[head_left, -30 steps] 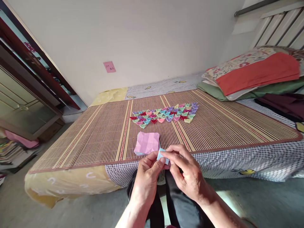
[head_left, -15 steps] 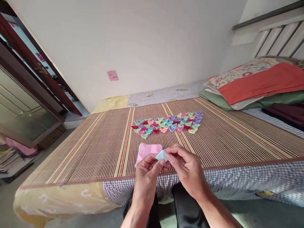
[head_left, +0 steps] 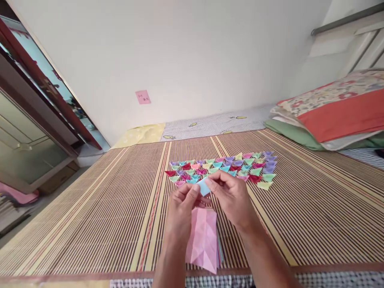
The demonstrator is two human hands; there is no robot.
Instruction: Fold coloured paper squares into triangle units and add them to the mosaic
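Note:
A small light-blue piece of folded paper (head_left: 204,187) is held up between both hands over the mat. My left hand (head_left: 183,206) pinches its left end between thumb and fingers. At the other end, my right hand (head_left: 232,200) grips it in the same way. Below the hands lies a stack of paper sheets (head_left: 204,236), with a creased pink one on top and other colours showing at its right edge. Just beyond my fingers, several rows of small folded paper pieces (head_left: 255,172) in many colours stand on the mat, partly hidden by my hands.
A striped bamboo mat (head_left: 114,212) covers the bed. Folded bedding (head_left: 342,116) is piled at the right, against the headboard side. A pink note (head_left: 143,97) sticks to the white wall (head_left: 210,52). At the left are a cabinet (head_left: 27,140) and a doorway.
Both hands have moved forward over the mat with the light-blue paper, now showing a flatter, rectangular shape. My view has shifted closer, and the pink-topped stack shows below the hands.

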